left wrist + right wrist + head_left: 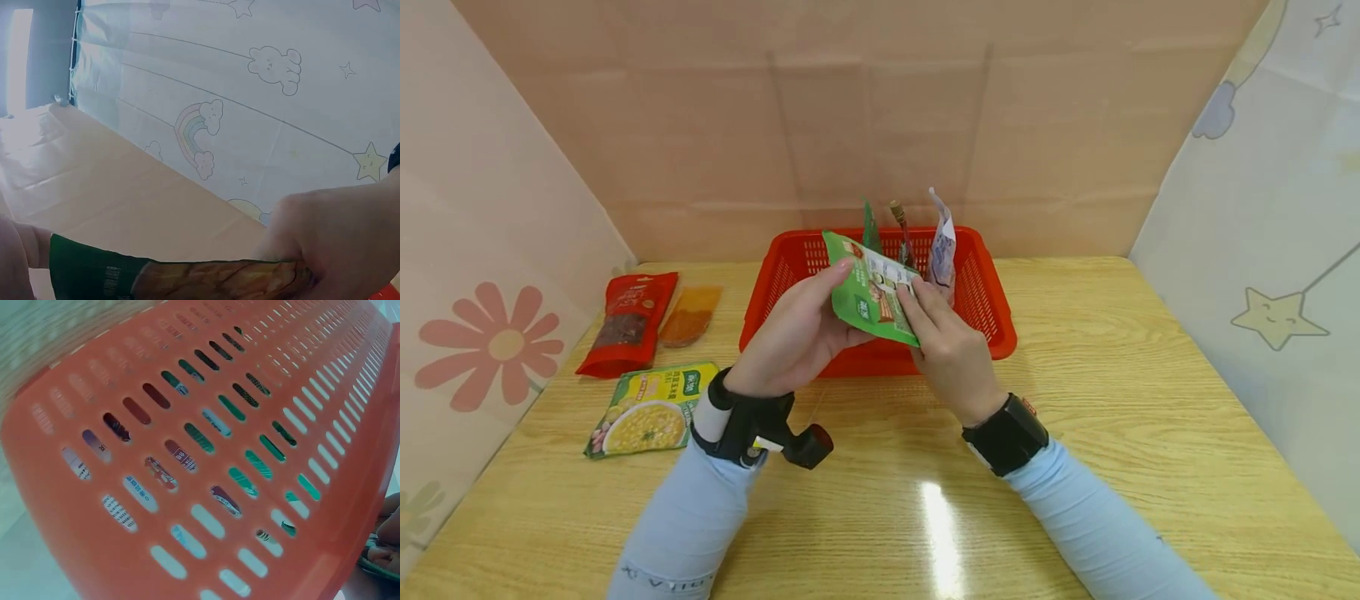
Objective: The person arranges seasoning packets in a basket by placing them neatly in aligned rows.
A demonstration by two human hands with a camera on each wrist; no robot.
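A green food packet is held tilted in front of the red basket, between both hands. My left hand grips its left edge, thumb on the printed face and fingers behind. From the right, my right hand holds the lower right part, its fingers lying over the face and its thumb hidden. In the left wrist view the packet spans from the left fingers to the right hand. The right wrist view mostly shows the basket's slotted wall, with packages behind it.
Inside the basket stand a white-purple pouch, a green package and a thin item with a gold cap. On the table's left lie a red pouch, an orange-brown sachet and a yellow-green corn packet. Fabric walls surround the table.
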